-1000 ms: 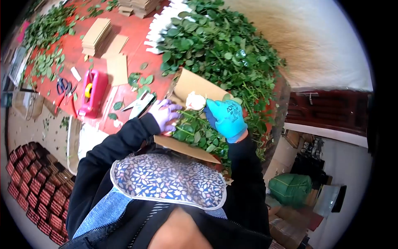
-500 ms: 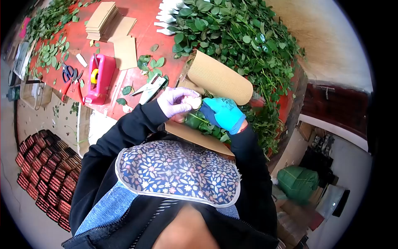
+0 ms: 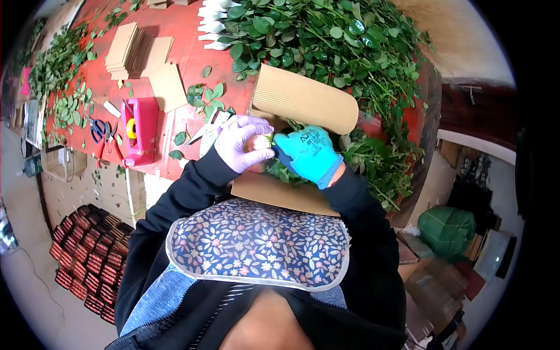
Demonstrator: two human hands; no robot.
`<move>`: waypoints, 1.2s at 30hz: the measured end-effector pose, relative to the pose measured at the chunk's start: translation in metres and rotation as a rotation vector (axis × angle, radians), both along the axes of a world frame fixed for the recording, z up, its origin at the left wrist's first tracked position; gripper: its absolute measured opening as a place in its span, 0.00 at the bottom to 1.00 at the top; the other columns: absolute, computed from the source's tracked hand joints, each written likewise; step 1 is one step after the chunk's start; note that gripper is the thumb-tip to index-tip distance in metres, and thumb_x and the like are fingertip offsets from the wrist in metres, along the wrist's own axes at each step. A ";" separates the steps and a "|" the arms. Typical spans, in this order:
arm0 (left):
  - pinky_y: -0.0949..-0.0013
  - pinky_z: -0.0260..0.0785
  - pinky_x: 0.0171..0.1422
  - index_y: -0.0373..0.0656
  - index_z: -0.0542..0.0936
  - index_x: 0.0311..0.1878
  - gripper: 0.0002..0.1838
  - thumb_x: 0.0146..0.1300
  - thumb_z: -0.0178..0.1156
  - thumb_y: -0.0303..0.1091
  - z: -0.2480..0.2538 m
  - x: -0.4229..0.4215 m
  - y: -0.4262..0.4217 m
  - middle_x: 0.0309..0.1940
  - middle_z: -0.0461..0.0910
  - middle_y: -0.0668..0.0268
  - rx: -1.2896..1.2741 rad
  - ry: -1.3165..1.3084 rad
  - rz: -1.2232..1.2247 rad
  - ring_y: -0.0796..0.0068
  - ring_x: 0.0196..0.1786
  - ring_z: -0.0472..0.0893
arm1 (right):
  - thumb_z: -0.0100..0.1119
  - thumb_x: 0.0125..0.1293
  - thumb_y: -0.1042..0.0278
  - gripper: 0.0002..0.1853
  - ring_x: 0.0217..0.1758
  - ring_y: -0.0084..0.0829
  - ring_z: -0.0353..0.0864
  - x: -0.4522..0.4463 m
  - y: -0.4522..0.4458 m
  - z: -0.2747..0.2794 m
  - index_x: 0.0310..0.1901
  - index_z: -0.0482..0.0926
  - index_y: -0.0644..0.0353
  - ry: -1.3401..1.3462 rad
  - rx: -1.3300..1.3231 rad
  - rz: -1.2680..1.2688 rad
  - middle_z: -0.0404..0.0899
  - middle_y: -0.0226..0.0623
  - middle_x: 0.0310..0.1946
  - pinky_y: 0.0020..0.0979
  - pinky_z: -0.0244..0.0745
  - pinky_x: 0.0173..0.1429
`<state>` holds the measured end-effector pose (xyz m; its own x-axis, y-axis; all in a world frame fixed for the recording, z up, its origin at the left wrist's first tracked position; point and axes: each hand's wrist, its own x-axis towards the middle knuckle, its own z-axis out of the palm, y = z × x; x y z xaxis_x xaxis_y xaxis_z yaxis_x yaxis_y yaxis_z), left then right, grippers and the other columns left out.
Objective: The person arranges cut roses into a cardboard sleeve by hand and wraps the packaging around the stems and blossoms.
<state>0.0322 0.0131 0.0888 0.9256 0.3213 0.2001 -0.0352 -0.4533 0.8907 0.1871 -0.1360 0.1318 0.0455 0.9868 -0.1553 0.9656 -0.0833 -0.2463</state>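
My left hand (image 3: pixel 241 144), in a thin lavender glove, curls its fingers and thumb around a pale rose head (image 3: pixel 262 142). Beside it my right hand (image 3: pixel 313 156), in a blue coated glove, is closed at the green base of the same rose; the stem is mostly hidden by the fingers. Both hands are over an opened sheet of corrugated cardboard (image 3: pixel 306 99), whose far side curls up and whose near edge lies against the floral apron (image 3: pixel 256 242). Green leaves show between the cardboard sides, under the right hand.
Leafy rose stems (image 3: pixel 326 41) cover the far right of the red table (image 3: pixel 87 64). White-netted heads (image 3: pixel 213 26) lie beside them. To the left are cardboard pieces (image 3: pixel 123 51), a pink tape dispenser (image 3: pixel 140 131), scissors (image 3: pixel 99 129), red-handled pliers (image 3: pixel 109 143) and a stapler (image 3: pixel 213 129).
My left hand's fingers have gone from pinching the rose head to cupping it more widely. The right hand stays at the rose's base. The whole view has shifted slightly.
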 end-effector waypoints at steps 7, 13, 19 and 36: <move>0.63 0.75 0.50 0.43 0.83 0.38 0.13 0.48 0.72 0.26 0.011 0.009 0.000 0.39 0.84 0.65 0.274 -0.258 -0.009 0.64 0.44 0.82 | 0.60 0.62 0.61 0.06 0.19 0.42 0.79 -0.005 -0.002 -0.011 0.31 0.77 0.52 -0.007 0.115 -0.068 0.76 0.37 0.16 0.43 0.71 0.27; 0.70 0.76 0.39 0.41 0.79 0.40 0.06 0.62 0.56 0.20 0.009 -0.010 -0.010 0.41 0.82 0.61 -0.115 -0.199 -0.073 0.64 0.38 0.83 | 0.59 0.64 0.65 0.05 0.25 0.48 0.79 0.004 -0.002 -0.002 0.33 0.77 0.54 0.125 0.182 -0.260 0.78 0.42 0.21 0.47 0.71 0.30; 0.77 0.72 0.46 0.41 0.76 0.50 0.06 0.73 0.54 0.28 -0.030 -0.022 -0.015 0.42 0.80 0.71 -1.102 0.179 -0.166 0.84 0.41 0.77 | 0.62 0.64 0.70 0.05 0.29 0.50 0.80 0.005 -0.002 0.005 0.39 0.79 0.58 0.334 0.263 -0.288 0.80 0.46 0.27 0.46 0.71 0.33; 0.78 0.67 0.45 0.43 0.76 0.50 0.15 0.64 0.68 0.29 0.004 0.014 -0.019 0.38 0.78 0.75 -1.093 -0.044 -0.030 0.89 0.38 0.73 | 0.52 0.73 0.76 0.13 0.54 0.23 0.79 0.017 -0.015 -0.013 0.55 0.79 0.65 1.627 -0.012 -0.679 0.81 0.34 0.51 0.29 0.77 0.56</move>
